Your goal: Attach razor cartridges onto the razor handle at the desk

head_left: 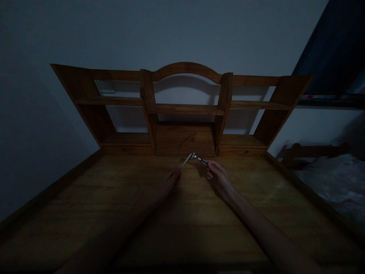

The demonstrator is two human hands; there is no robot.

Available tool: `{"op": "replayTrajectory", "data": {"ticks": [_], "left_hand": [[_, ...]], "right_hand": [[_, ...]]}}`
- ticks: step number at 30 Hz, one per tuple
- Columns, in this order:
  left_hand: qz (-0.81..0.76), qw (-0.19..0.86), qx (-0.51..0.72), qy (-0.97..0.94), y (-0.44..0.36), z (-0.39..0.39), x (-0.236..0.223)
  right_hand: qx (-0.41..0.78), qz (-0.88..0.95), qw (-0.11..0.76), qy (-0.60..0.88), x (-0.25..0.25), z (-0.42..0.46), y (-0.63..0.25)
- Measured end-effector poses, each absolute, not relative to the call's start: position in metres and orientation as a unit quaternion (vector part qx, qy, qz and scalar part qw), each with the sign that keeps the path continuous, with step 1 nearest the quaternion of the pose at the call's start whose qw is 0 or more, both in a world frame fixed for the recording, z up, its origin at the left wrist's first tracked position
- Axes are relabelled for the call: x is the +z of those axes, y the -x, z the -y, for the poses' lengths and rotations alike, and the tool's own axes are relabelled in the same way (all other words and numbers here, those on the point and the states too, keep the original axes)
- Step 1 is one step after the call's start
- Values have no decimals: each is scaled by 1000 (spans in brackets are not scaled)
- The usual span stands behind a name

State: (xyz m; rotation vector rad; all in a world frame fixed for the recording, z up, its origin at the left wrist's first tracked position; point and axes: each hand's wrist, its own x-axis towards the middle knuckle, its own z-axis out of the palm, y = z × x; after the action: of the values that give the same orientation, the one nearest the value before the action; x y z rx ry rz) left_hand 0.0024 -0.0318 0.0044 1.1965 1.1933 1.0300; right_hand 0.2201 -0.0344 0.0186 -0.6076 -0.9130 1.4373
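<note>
My left hand (173, 176) is closed around the lower end of a thin pale stick (186, 160), which slants up and to the right. In my right hand (217, 172) is a small tool with a silver head and dark handle (199, 159), gripped near its end. It looks like a small ratchet wrench, but the dim light hides its exact kind. The silver head and the stick's upper tip meet or nearly meet above the wooden desk (185, 213); I cannot tell if they touch.
Along the desk's back stands a wooden shelf unit (186, 109) with an arched top rail and low drawers. White wall (182, 30) rises behind it. To the right are a dark curtain (336, 49), a wooden rail (316, 150) and pale crumpled plastic or cloth (333, 179).
</note>
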Motion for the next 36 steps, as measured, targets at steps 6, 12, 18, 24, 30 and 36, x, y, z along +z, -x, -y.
{"op": "replayTrajectory", "data": {"ticks": [6, 12, 18, 24, 30, 36], "left_hand": [[-471, 538, 461, -526, -1, 33, 8], [-490, 512, 458, -537, -2, 31, 6], [-481, 532, 461, -522, 0, 28, 6], [-473, 534, 465, -524, -1, 30, 7], [-468, 526, 460, -541, 0, 29, 7], [-476, 545, 481, -495, 1, 27, 11]], "right_hand": [[606, 413, 620, 279, 15, 32, -221], [608, 409, 615, 292, 14, 33, -221], [611, 405, 615, 288, 15, 32, -221], [610, 405, 615, 294, 20, 36, -220], [603, 407, 616, 302, 21, 36, -219], [615, 402, 616, 284, 20, 35, -220]]}}
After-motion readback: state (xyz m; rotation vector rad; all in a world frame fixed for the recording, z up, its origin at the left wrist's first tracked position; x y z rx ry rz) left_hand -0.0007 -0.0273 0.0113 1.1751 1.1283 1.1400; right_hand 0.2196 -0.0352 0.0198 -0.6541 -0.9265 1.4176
